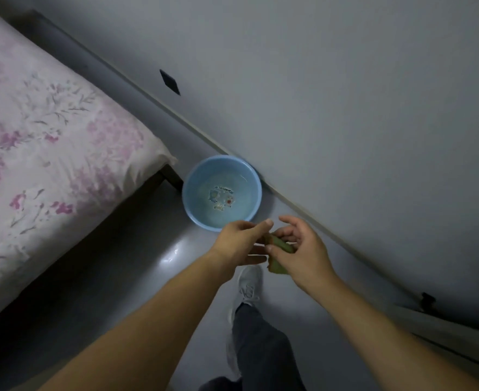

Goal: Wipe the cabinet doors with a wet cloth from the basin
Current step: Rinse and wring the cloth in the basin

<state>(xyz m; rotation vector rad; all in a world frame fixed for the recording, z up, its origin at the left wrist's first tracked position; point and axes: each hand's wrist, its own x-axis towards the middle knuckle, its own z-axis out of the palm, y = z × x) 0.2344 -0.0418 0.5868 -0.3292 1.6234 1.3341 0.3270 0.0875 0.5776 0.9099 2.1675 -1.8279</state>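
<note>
Now the cloth [282,245]: green, bunched up, in the air on the near side of the basin [201,176], just right of its near rim, held between both hands.
Left hand [239,241]: reaching in over the basin's near rim, thumb on top and fingers underneath, pinching the cloth's left end.
Right hand [303,249]: right of the basin, lower fingers and thumb curled round the cloth, forefinger lifted free above it.
Basin: blue, round, on the floor [148,277], shallow water in it, a cartoon print showing through at the bottom.
Cabinet door [345,108]: pale grey, rising straight behind the basin; the basin's far rim sits right at its foot.
Handle [170,81]: small, dark, up on the door well beyond the basin.
Bed [49,136]: left of the basin, pink floral cover, its corner just beside the rim.
Shoe [248,286]: white, nearer than the basin, below the hands, with a dark trouser leg [260,348] above it.
</note>
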